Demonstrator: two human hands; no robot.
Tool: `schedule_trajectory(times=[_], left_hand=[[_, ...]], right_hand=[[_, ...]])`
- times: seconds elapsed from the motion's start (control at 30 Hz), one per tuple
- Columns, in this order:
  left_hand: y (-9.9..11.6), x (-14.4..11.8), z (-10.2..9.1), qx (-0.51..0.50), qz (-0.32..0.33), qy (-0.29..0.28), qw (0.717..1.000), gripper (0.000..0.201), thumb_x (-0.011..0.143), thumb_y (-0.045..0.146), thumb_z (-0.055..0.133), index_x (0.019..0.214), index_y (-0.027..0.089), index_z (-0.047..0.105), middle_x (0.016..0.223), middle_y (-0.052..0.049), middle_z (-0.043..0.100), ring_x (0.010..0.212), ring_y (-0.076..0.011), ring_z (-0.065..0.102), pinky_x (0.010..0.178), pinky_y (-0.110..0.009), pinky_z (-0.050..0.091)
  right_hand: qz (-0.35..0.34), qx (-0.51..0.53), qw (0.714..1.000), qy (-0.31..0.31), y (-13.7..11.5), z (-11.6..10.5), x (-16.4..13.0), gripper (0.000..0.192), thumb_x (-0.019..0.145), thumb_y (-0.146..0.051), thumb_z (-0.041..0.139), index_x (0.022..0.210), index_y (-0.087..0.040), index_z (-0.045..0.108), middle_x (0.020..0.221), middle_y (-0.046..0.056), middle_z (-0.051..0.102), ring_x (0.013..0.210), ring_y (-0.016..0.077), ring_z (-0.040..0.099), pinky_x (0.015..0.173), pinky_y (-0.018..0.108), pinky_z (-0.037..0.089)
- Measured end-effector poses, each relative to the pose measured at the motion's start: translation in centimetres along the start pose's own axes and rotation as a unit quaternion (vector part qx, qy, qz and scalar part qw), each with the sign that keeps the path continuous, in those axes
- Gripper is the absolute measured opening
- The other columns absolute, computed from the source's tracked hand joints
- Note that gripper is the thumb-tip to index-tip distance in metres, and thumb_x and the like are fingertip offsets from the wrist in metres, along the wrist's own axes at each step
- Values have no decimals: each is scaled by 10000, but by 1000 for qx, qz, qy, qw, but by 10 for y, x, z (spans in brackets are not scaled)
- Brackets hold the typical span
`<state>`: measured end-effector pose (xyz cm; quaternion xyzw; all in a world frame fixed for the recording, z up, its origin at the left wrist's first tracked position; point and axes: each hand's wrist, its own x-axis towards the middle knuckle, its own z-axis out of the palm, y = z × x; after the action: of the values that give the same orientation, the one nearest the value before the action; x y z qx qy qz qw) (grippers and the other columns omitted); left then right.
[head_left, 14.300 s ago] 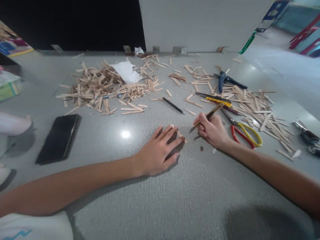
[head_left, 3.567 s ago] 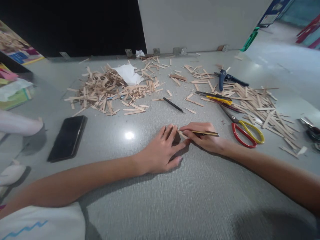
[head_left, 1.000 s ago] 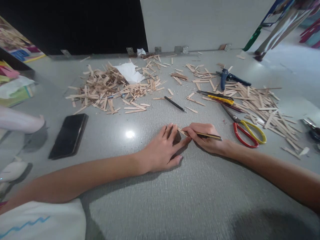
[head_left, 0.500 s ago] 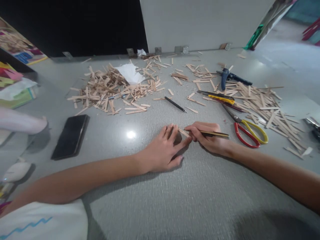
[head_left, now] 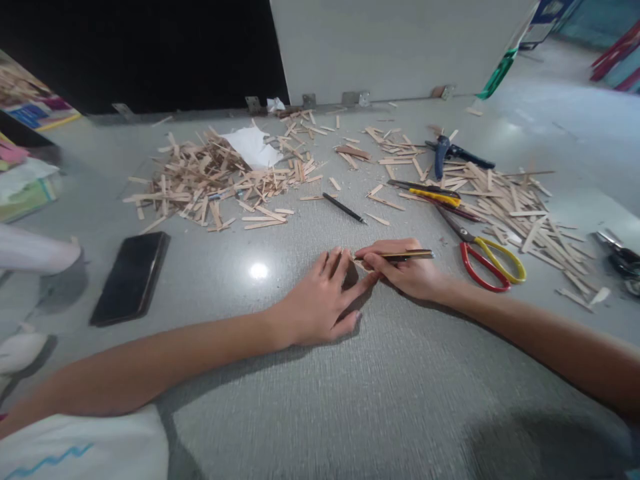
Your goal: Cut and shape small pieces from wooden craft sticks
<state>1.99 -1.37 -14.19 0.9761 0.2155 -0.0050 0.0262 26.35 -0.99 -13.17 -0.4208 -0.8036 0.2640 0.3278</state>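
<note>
My left hand (head_left: 313,303) rests on the grey table with its fingers spread. Its fingertips press on a short flat wooden stick (head_left: 363,266), which is partly hidden under the fingers. A slim black and gold pen (head_left: 407,255) is gripped in my right hand (head_left: 405,270), its tip on or close to the far end of that stick. Both hands almost touch over the piece. Just beyond them lies a second, black pen (head_left: 345,208).
Wooden sticks pile up at back left (head_left: 195,177) and right (head_left: 530,207). Red-and-yellow-handled scissors (head_left: 493,260), a yellow cutter knife (head_left: 430,193) and blue-handled pliers (head_left: 443,157) lie right. A phone (head_left: 131,279) lies left; a panel (head_left: 400,50) stands behind.
The pen in my right hand has moved left, its tip now at the stick's far end, and it lies flatter. My left hand keeps its place on the stick. The view has shifted slightly.
</note>
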Motion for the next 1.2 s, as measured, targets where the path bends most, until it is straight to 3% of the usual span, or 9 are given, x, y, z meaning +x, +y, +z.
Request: schedule_trajectory(times=[0.43,0.77,0.9,1.2], left_hand=[[1,0,-2,2,1,2,1000,695,1087,501,482,1690,170,378,1661,-311,429,1543,-560,393,1206,-734,326],[1,0,-1,-15,-9,20,1000,709,1083,499,496,1711,205,348,1670,-285,412,1543,-542,388,1214,-721,316],[0,1,-2,-4,-3,14,1000,733,1082,504,490,1727,208,305,1635,-285,431,1529,-544,395,1202,-716,340],[0,0,-1,-28,-2,32,999,690,1074,466,513,1693,195,376,1633,-266,422,1542,-513,368,1228,-696,306]], right_hand=[[-8,-4,1000,-4,0,1,2,321,1108,-316,545,1065,-181,833,948,72,836,818,186,745,769,309,585],[-4,-43,999,13,2,8,0,446,1147,-357,478,857,-171,762,798,57,753,706,159,667,686,293,534],[-23,-45,999,10,3,7,-2,477,1166,-383,437,883,-167,756,796,56,735,711,157,662,686,289,535],[-72,-59,996,-10,10,5,-6,442,1186,-372,399,987,-176,742,846,55,738,742,152,676,705,279,543]])
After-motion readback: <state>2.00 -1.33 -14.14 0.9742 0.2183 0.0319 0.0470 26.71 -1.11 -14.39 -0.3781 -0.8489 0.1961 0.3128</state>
